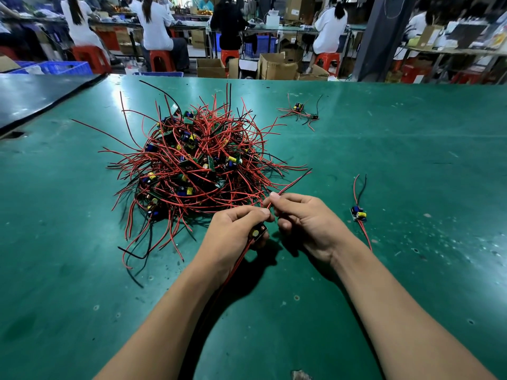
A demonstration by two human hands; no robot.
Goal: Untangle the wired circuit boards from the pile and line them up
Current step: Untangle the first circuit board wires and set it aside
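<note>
Scuffed green bench [384,160], seated workers [156,26] behind; left hand [233,229] grips a board [258,232], right hand [307,218] pinches a red wire [293,184].

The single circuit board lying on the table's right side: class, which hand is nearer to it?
Right. The right hand is just left of the single board, pinching a red wire; the left hand is farther left, gripping a second board.

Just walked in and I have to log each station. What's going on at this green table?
A person is sorting wired circuit boards out of a tangled pile on the green table. The left hand holds one small board, while the right hand pinches a red wire by it. One freed board lies alone to the right, and a small clump sits farther back.
</note>
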